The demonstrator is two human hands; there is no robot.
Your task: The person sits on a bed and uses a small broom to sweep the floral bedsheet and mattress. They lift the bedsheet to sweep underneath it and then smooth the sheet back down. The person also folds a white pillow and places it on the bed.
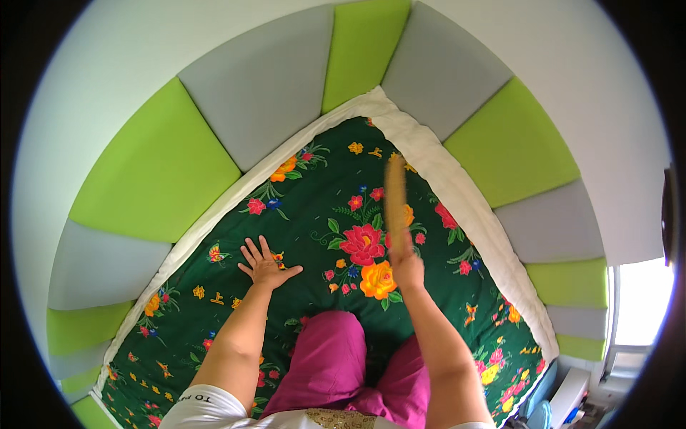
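Observation:
A dark green quilt with printed flowers point(300, 230) is spread before me, and I kneel on it. My left hand point(268, 270) rests on it palm down, fingers spread, left of the large pink flower. In my right hand point(407, 268) is the lower end of a long, flat, tan object point(395, 201), perhaps a bed brush or a wooden paddle. Its far end points towards the quilt's top corner. The object is blurred, and whether it touches the quilt I cannot tell.
White bedding point(450, 166) edges the quilt. Green padded panels point(161, 166) and grey ones point(257, 86) line the walls on both sides and meet beyond the far corner. A window point(643, 305) and a white shelf or box point(569, 397) are at the lower right.

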